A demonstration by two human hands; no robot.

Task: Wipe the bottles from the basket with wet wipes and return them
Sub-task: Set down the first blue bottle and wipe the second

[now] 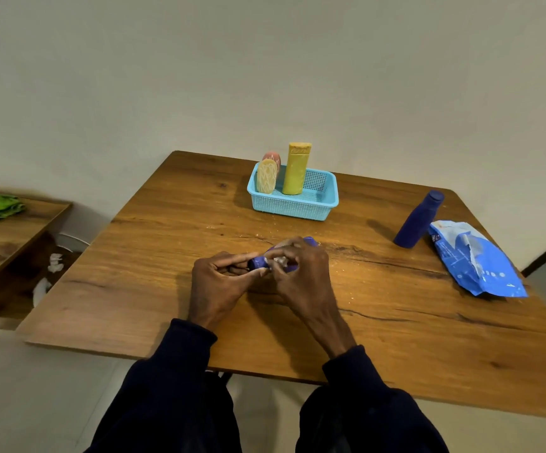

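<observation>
Sleeves [180,371] forward, left hand [222,279] pinches the purple bottle [258,262] by its end while right hand [301,276] keeps its grip wrapped round a wet wipe [279,259] on it; turning the bottle steadily should clean every side.

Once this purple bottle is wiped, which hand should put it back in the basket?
Left, probably. The left hand already grips the purple bottle by its end, while the right hand is busy pressing the wet wipe against it. The blue basket sits ahead of both hands.
</observation>
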